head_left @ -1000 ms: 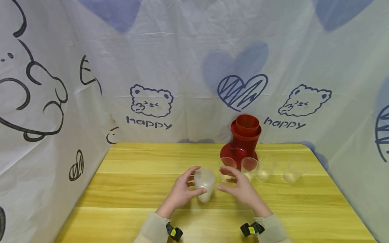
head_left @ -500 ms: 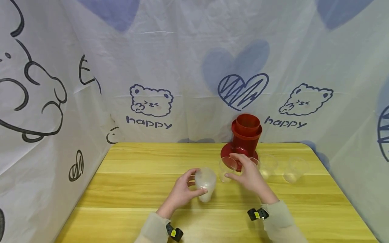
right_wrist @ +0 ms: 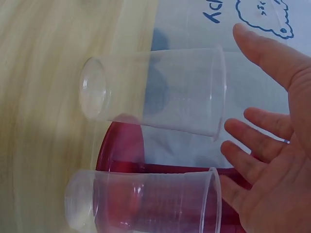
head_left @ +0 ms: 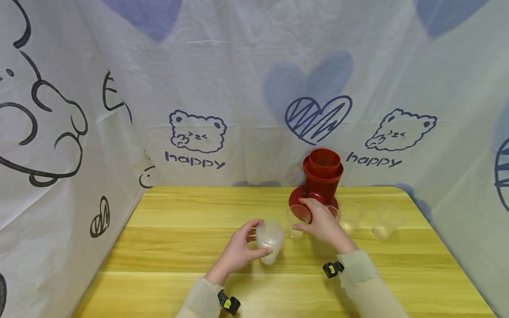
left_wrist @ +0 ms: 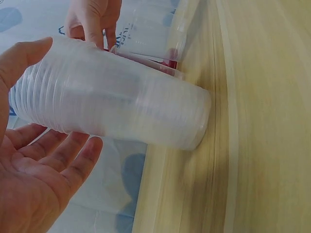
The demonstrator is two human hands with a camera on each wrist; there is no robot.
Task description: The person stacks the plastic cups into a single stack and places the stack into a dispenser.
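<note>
My left hand curves round a nested stack of clear plastic cups standing on the table. In the left wrist view the thumb lies at the stack's rims and the fingers run along the opposite side. My right hand is at a single clear plastic cup, thumb and fingers spread near its rim, nothing gripped. Beside that one a second clear cup stands upright, partly hidden behind the right hand in the head view.
Two more clear cups stand to the right, one at the far end. Behind the row, a red plastic container rises beside a red round base. A printed cloth hangs behind the wooden table.
My right hand has moved right and away from the stack to the single clear cups. The left hand has stayed at the stack, almost unmoved.
</note>
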